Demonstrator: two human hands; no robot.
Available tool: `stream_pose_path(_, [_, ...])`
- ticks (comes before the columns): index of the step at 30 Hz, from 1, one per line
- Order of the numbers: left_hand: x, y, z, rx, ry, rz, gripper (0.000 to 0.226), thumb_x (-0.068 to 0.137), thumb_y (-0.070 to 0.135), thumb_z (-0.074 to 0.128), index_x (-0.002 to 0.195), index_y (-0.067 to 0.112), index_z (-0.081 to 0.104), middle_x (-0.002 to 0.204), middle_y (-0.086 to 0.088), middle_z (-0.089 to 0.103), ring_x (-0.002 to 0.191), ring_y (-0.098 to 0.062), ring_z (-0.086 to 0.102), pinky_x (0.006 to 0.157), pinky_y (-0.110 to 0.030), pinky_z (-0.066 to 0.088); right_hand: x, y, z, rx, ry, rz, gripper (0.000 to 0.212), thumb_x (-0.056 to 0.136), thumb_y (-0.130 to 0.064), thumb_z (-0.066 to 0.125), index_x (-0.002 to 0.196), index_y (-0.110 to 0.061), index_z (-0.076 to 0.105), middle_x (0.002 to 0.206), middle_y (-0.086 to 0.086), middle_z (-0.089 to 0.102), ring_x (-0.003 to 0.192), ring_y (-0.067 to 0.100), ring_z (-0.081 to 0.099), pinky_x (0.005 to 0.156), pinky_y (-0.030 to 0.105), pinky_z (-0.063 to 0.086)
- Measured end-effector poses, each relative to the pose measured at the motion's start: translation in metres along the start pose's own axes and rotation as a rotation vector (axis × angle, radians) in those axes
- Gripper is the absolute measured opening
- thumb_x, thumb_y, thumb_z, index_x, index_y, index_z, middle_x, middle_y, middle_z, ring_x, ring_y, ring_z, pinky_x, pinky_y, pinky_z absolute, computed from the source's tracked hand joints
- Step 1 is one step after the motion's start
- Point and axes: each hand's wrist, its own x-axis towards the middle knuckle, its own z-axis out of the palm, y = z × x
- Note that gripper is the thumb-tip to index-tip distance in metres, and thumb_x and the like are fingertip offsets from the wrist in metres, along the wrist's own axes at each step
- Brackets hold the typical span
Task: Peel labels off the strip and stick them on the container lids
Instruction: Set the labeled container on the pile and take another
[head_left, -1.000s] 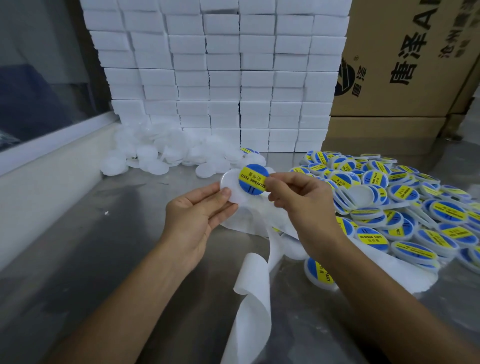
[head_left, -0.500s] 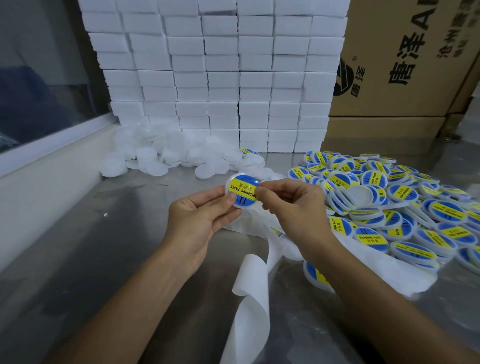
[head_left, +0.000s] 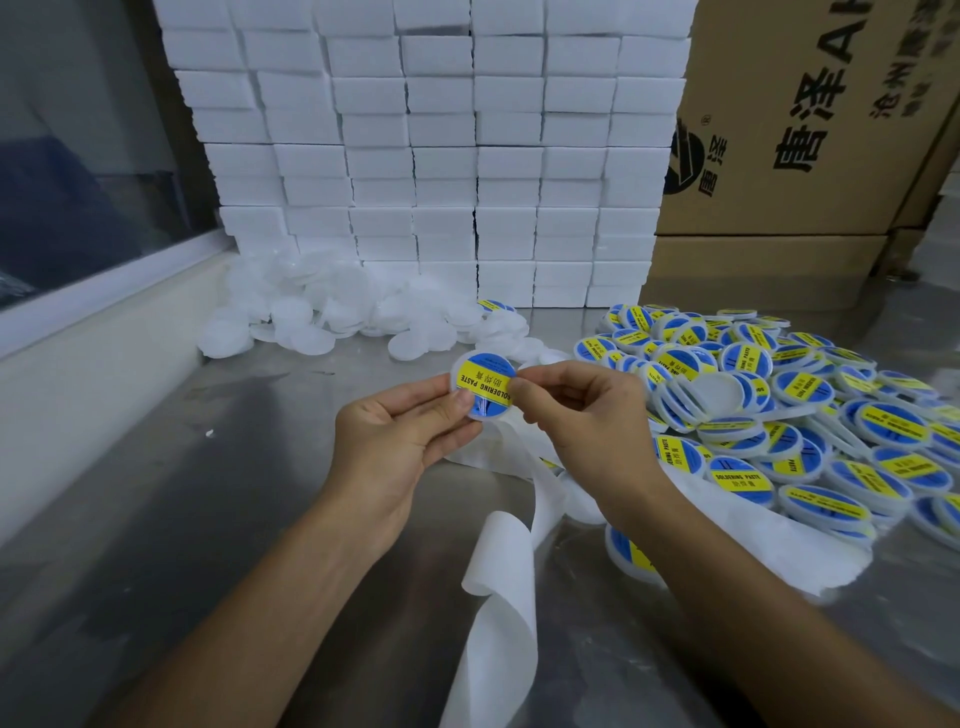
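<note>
Left hand (head_left: 410, 431) pinches the round translucent plastic lid (head_left: 483, 385) between both hands; right hand (head_left: 576, 410) thumb presses its blue-and-yellow round label (head_left: 480, 382). I'd rub outward from centre so no bubbles.

I see a brushed steel tabletop (head_left: 156, 519), dull sheen, faintly smeared. Round translucent white plastic lid (head_left: 483, 384) carries a glossy blue-and-yellow paper label. White backing paper strip (head_left: 498, 613) looks smooth, waxy. Stacked white foam blocks (head_left: 441, 156) matt; brown cardboard carton (head_left: 810, 130) matt.
</note>
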Motion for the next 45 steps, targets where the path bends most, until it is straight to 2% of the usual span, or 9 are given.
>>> stream_pose_path(9, [-0.003,0.0,0.001,0.062,0.006,0.05,0.028,0.066,0.006,0.077,0.093,0.003,0.073,0.089,-0.016,0.076,0.084,-0.024,0.074,0.069,-0.025,0.058,0.001,0.002,-0.002,-0.076,-0.019,-0.042,0.006,0.083,-0.008,0.074,0.087,-0.011,0.076,0.077,-0.003,0.075,0.06,0.0,0.065,0.062,0.014,0.052])
stream_pose_path(14, [-0.003,-0.001,0.003,0.067,-0.04,0.094,0.018,0.056,0.007,0.077,0.071,0.015,0.078,0.082,-0.013,0.076,0.077,-0.022,0.074,0.072,-0.028,0.06,0.001,0.003,-0.004,-0.132,-0.002,-0.078,0.009,0.083,-0.011,0.075,0.092,-0.01,0.077,0.079,-0.003,0.075,0.059,0.002,0.064,0.061,0.017,0.054])
stream_pose_path(21, [-0.004,-0.003,0.003,0.078,-0.1,0.113,0.016,0.057,0.005,0.076,0.07,0.015,0.075,0.083,-0.014,0.076,0.078,-0.023,0.074,0.07,-0.029,0.06,0.002,0.005,-0.004,-0.298,0.112,-0.143,0.022,0.078,-0.029,0.081,0.095,-0.021,0.07,0.061,-0.009,0.067,0.055,0.005,0.062,0.056,0.017,0.05])
stream_pose_path(24, [-0.005,-0.003,0.005,0.027,-0.159,0.068,0.023,0.061,0.004,0.075,0.082,0.005,0.065,0.088,-0.017,0.075,0.082,-0.026,0.074,0.071,-0.029,0.059,0.001,0.006,-0.003,-0.342,0.123,-0.21,0.018,0.081,-0.032,0.077,0.094,-0.019,0.072,0.057,-0.007,0.059,0.052,0.005,0.053,0.054,0.018,0.044])
stream_pose_path(28, [-0.005,-0.002,0.009,-0.037,-0.225,0.029,0.034,0.072,0.008,0.068,0.106,0.004,0.061,0.102,-0.019,0.073,0.095,-0.03,0.072,0.077,-0.033,0.059,-0.003,0.004,0.003,-0.207,-0.007,-0.17,0.025,0.082,-0.029,0.076,0.106,-0.026,0.07,0.088,-0.008,0.07,0.073,0.007,0.067,0.061,0.018,0.052])
stream_pose_path(32, [-0.007,-0.001,0.009,-0.077,-0.317,-0.034,0.04,0.087,0.012,0.055,0.127,0.008,0.057,0.117,-0.019,0.069,0.108,-0.032,0.067,0.081,-0.037,0.058,-0.005,0.002,0.006,-0.063,-0.088,-0.142,0.039,0.077,-0.018,0.081,0.113,-0.022,0.067,0.093,-0.005,0.074,0.078,0.012,0.071,0.069,0.022,0.057])
stream_pose_path(35, [-0.007,-0.001,0.009,-0.081,-0.343,-0.058,0.041,0.09,0.016,0.051,0.13,0.01,0.056,0.12,-0.017,0.068,0.111,-0.031,0.066,0.083,-0.037,0.058,-0.002,0.001,0.004,0.002,-0.097,-0.098,0.039,0.076,-0.011,0.081,0.112,-0.016,0.067,0.083,0.002,0.075,0.076,0.018,0.072,0.071,0.028,0.058])
stream_pose_path(41, [-0.007,-0.004,0.011,-0.11,-0.404,-0.072,0.037,0.087,0.015,0.055,0.123,0.015,0.061,0.119,-0.012,0.069,0.11,-0.026,0.067,0.079,-0.035,0.058,0.001,0.0,0.001,0.025,0.011,-0.162,0.008,0.09,-0.01,0.066,0.097,-0.012,0.069,0.07,-0.003,0.073,0.062,0.007,0.069,0.056,0.02,0.053])
stream_pose_path(45, [-0.007,-0.005,0.009,-0.151,-0.375,-0.088,0.034,0.087,0.017,0.054,0.12,0.014,0.063,0.119,-0.015,0.069,0.108,-0.028,0.068,0.078,-0.035,0.058,-0.002,0.002,0.003,-0.035,-0.058,-0.114,0.028,0.081,-0.019,0.077,0.107,-0.016,0.067,0.077,0.002,0.074,0.066,0.014,0.07,0.062,0.028,0.056])
